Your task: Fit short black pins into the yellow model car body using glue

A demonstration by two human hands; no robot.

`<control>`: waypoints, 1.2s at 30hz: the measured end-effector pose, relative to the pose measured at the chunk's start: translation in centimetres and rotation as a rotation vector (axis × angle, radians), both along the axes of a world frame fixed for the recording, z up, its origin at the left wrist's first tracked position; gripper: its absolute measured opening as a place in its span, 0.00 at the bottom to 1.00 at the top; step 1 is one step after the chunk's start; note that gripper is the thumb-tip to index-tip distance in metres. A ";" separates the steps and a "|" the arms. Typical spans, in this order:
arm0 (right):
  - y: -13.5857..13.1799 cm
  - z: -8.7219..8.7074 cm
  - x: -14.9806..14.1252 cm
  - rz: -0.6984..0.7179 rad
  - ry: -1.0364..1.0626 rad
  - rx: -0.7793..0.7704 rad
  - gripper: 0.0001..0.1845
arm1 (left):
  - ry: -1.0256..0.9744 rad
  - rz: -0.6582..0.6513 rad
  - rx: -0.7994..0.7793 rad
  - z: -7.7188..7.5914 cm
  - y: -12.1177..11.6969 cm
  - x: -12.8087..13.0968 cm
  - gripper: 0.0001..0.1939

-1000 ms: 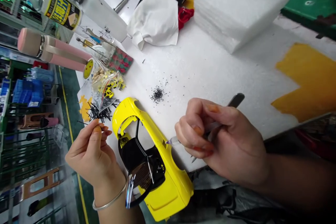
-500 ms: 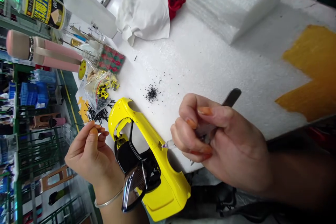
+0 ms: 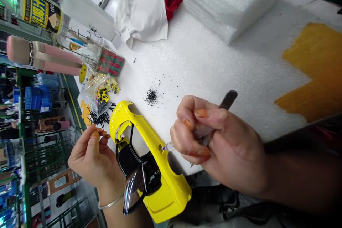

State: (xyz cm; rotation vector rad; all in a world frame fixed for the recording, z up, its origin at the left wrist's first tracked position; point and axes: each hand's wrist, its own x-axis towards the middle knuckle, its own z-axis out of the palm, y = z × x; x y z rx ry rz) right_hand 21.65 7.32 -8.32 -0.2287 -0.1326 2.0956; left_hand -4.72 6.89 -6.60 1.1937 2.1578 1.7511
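A yellow toy car body (image 3: pixel 171 188) lies tilted at the table's near edge, with black interior parts showing through its openings. A clear, black-rimmed windshield piece (image 3: pixel 135 188) sticks out of it toward my left wrist. My left hand (image 3: pixel 93 156) is beside the body's left side, thumb and fingertips pinched together; what they hold is too small to make out. My right hand (image 3: pixel 213 139) is closed around a clear pen-shaped tool (image 3: pixel 169 146) whose purple tip meets the body's side. Metal tweezers (image 3: pixel 229 99) are gripped in the same hand, mostly hidden by the fingers.
Tiny black pieces (image 3: pixel 151 96) lie heaped on the white table. Beyond the car are black pins (image 3: pixel 98 118), a bag of yellow parts (image 3: pixel 103 94), a pink flask (image 3: pixel 57 57) and a labelled bottle (image 3: pixel 40 10). White foam (image 3: pixel 235 3) and a white cloth (image 3: pixel 141 10) stand at the back.
The view has shifted slightly, so table items appear a little further left. Both hands keep their grips, and the tool's tip stays at the same part of the car body.
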 end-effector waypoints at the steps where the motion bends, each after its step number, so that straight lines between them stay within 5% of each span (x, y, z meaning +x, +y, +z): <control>1: 0.0 0.0 0.0 -0.004 -0.001 0.003 0.11 | -0.002 0.002 -0.001 0.0 0.0 0.0 0.15; 36: 0.8 0.1 0.6 0.094 0.068 -0.056 0.12 | -0.041 -0.019 0.010 -0.2 -0.5 -0.5 0.14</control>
